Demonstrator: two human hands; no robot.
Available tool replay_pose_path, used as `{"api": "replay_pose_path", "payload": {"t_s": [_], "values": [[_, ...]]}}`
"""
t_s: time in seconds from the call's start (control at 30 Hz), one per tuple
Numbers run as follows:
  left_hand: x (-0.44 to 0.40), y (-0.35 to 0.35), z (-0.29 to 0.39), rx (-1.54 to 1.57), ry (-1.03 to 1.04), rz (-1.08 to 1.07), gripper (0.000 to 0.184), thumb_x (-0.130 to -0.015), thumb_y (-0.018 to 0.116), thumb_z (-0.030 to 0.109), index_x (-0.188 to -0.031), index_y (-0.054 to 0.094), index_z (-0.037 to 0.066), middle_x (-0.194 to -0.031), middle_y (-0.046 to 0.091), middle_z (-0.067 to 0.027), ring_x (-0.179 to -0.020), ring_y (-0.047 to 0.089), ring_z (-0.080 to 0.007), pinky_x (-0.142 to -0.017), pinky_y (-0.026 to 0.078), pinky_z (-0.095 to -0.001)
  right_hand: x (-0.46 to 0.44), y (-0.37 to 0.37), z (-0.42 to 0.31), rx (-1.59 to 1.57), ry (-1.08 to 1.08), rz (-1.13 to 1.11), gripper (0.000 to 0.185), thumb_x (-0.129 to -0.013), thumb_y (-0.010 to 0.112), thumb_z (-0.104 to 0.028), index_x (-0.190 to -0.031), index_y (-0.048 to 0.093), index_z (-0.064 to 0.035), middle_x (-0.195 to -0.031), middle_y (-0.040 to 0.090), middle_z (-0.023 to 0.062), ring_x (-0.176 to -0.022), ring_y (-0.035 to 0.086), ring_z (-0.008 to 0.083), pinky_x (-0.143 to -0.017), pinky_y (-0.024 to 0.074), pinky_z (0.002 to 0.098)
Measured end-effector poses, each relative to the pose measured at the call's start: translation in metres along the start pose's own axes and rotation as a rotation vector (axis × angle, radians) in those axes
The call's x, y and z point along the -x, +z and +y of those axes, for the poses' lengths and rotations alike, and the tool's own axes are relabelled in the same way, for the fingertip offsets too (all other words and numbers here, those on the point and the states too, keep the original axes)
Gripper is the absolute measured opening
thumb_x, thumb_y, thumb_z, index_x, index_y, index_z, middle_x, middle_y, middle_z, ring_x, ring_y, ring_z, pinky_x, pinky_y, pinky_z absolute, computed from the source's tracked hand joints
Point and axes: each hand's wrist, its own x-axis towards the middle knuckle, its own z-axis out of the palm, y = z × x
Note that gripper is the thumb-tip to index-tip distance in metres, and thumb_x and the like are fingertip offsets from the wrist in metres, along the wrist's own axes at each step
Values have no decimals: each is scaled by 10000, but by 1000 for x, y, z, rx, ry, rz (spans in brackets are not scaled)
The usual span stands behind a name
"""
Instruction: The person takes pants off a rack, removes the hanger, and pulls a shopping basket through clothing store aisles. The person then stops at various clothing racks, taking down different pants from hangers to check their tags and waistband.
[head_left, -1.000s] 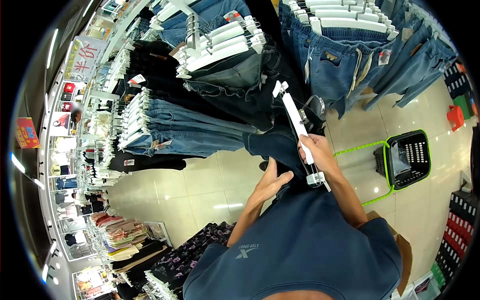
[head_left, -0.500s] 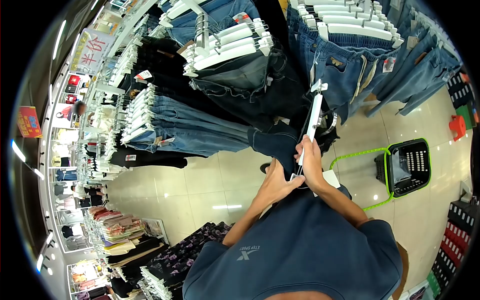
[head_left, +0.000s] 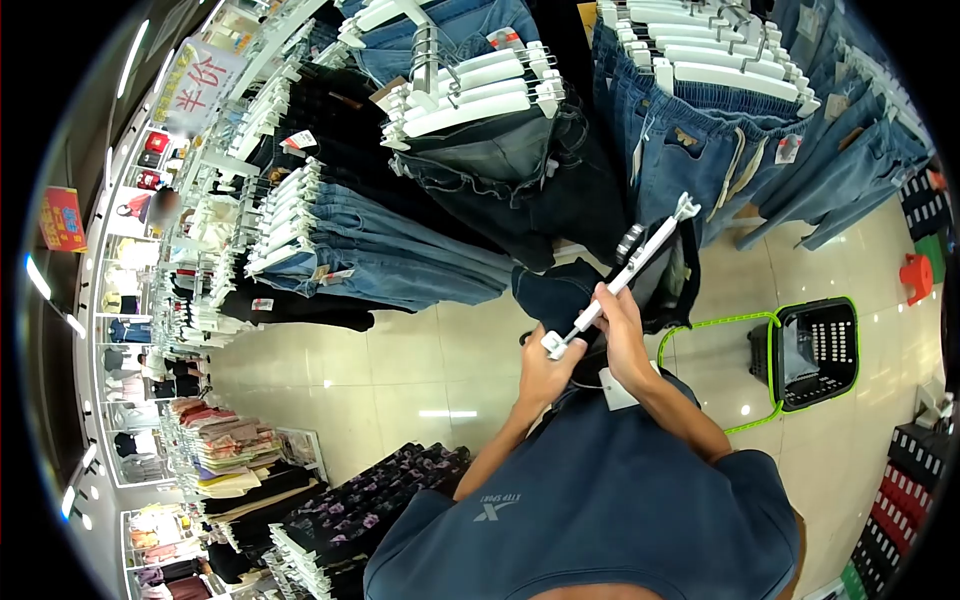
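Observation:
A white clip hanger (head_left: 630, 275) slants across the view in front of my chest. My right hand (head_left: 622, 335) is closed round the middle of its bar. At the hanger's lower end my left hand (head_left: 545, 375) is closed, its thumb against the white clip; what its fingers hold beneath is hidden. Dark trousers (head_left: 675, 285) hang beside and under the hanger's upper half, and a dark blue trouser leg (head_left: 555, 292) bulges out left of it. Whether the clips grip the cloth cannot be seen. A white tag (head_left: 617, 390) dangles under my right wrist.
Racks of blue jeans (head_left: 690, 140) and black jeans (head_left: 500, 165) on white hangers stand ahead. A black basket (head_left: 850, 350) with a green handle sits on the tiled floor at right, near a red stool (head_left: 914, 282). Floral clothes (head_left: 375, 505) hang at lower left.
The hanger has swung from steep to a flatter diagonal, its upper end going right and down. Its lower clip now shows above my left hand. The dark trousers beside it have spread rightward.

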Motion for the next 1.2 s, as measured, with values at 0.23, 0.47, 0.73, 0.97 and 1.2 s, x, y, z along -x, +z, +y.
{"api": "replay_pose_path", "payload": {"t_s": [0.23, 0.47, 0.73, 0.97, 1.2], "values": [[-8, -23, -3, 339, -6, 236, 172, -833, 631, 144, -721, 545, 46, -657, 498, 44, -591, 458, -41, -520, 372, -216, 2, 1, -19, 48, 64, -303, 268, -964, 474, -201, -1116, 536, 10, -1039, 634, 137, -956, 643, 210, -836, 512, 327], [-22, -68, 7, 452, 58, 393, 214, -769, 664, 151, -614, 552, 53, -590, 489, 64, -543, 422, -29, -483, 305, -226, -31, 7, -49, -72, -83, -245, 305, -958, 511, -178, -1206, 476, -5, -1079, 640, 177, -860, 677, 209, -694, 560, 252], [-65, -137, 4, 388, -17, 538, 411, -799, 679, 332, -973, 570, -24, -897, 558, -38, -841, 502, -111, -767, 397, -251, -67, 49, -62, -12, -109, -378, 242, -943, 557, -160, -1095, 545, 27, -977, 660, 131, -843, 681, 194, -722, 559, 258], [-114, -172, 64, 500, -54, 268, 412, -907, 579, 414, -992, 615, 13, -927, 615, -12, -825, 545, -87, -750, 429, -236, -93, 99, -83, 1, -247, -346, 211, -941, 547, -133, -1064, 517, 36, -967, 643, 147, -846, 679, 212, -739, 552, 266], [-175, -183, 60, 562, 18, 195, 450, -910, 578, 420, -1068, 606, 0, -928, 611, -15, -827, 537, -87, -759, 423, -234, -132, 123, -93, 16, -361, -360, 240, -943, 561, -162, -1081, 521, 30, -979, 636, 139, -862, 673, 210, -750, 555, 257]]}}
